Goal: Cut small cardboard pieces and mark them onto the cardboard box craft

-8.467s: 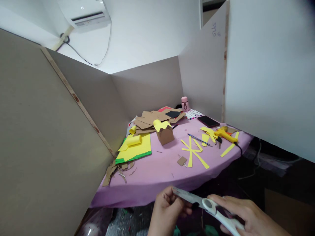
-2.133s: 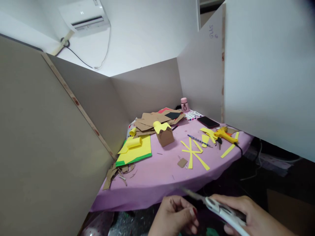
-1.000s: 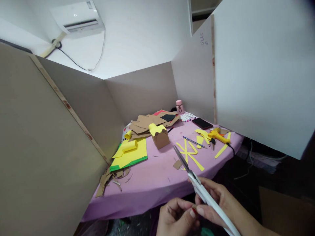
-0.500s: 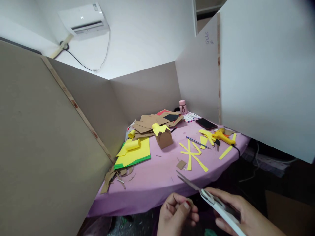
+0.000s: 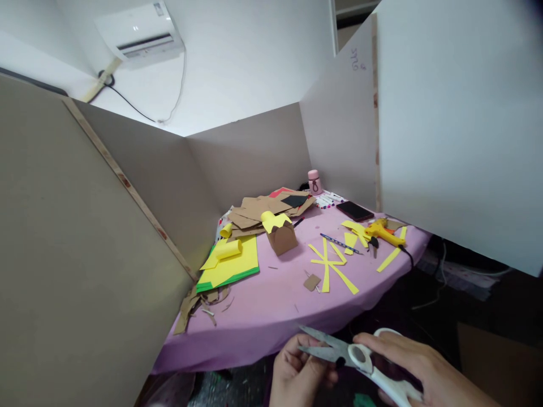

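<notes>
At the bottom of the head view my right hand [image 5: 428,376] grips the white handles of a pair of scissors [image 5: 352,356]. The steel blades are parted and point left. My left hand [image 5: 297,376] sits curled just under the blade tips, fingers closed around something too small to make out. Both hands hover in front of the near edge of the table with the purple cloth [image 5: 263,316].
On the cloth lie yellow paper strips [image 5: 328,265], a small cardboard box [image 5: 282,237], yellow and green sheets [image 5: 231,263], a cardboard pile [image 5: 263,206], a yellow glue gun [image 5: 384,232], a phone [image 5: 357,211], a pencil [image 5: 339,243] and a pink bottle [image 5: 314,182]. Tall board partitions [image 5: 85,254] wall the booth.
The scissors have swung down from pointing up at the table to lying level, and their blades have parted. My left hand stays curled beneath the tips.
</notes>
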`<action>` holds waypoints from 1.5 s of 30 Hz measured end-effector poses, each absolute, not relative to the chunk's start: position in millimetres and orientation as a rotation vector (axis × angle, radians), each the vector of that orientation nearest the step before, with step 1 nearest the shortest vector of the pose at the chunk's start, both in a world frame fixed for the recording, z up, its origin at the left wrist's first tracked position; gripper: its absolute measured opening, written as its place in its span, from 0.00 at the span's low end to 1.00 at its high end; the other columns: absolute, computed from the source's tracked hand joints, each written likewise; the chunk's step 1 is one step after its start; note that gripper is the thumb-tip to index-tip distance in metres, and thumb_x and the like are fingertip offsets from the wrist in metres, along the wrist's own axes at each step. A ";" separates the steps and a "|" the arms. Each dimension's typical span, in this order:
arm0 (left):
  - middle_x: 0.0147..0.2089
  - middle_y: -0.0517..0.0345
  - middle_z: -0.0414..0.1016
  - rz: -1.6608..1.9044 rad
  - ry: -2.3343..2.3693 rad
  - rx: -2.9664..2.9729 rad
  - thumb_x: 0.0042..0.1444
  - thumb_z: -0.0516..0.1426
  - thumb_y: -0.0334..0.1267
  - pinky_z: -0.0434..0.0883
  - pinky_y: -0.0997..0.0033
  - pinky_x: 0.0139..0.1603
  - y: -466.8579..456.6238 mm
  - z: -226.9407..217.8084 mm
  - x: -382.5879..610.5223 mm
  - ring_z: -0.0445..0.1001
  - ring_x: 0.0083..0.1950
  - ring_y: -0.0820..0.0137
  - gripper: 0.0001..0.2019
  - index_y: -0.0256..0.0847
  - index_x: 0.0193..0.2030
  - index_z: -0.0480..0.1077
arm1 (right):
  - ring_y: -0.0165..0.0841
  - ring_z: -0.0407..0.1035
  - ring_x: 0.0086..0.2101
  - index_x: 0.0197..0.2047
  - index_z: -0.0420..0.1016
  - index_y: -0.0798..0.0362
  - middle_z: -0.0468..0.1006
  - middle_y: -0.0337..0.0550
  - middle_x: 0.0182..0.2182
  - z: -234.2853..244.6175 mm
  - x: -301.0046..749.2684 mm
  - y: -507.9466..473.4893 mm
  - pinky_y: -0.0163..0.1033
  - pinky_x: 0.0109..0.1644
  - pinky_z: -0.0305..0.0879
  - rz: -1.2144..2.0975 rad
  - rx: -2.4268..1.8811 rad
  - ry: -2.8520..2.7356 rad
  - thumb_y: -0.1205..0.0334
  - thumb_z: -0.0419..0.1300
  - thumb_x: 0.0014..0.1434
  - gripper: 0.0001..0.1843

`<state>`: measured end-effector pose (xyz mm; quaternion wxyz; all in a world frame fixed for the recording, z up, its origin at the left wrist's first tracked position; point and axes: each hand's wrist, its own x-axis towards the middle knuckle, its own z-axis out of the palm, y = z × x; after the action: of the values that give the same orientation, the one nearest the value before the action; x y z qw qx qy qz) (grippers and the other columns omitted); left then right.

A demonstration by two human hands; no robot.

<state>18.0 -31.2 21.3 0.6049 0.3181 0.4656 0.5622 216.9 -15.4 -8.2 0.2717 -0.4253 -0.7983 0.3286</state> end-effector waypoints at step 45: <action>0.15 0.63 0.73 1.229 1.117 0.864 0.29 0.72 0.49 0.61 0.80 0.22 -32.7 18.6 8.1 0.66 0.18 0.80 0.19 0.36 0.19 0.75 | 0.36 0.77 0.31 0.47 0.81 0.41 0.83 0.36 0.30 -2.2 225.4 -13.5 0.30 0.36 0.71 1.017 -0.997 -2.028 0.74 0.62 0.47 0.25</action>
<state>8.1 -32.7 18.6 0.5930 0.3715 0.4805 0.5286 225.4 -13.5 -2.2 0.3259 -0.3805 -0.7737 0.3880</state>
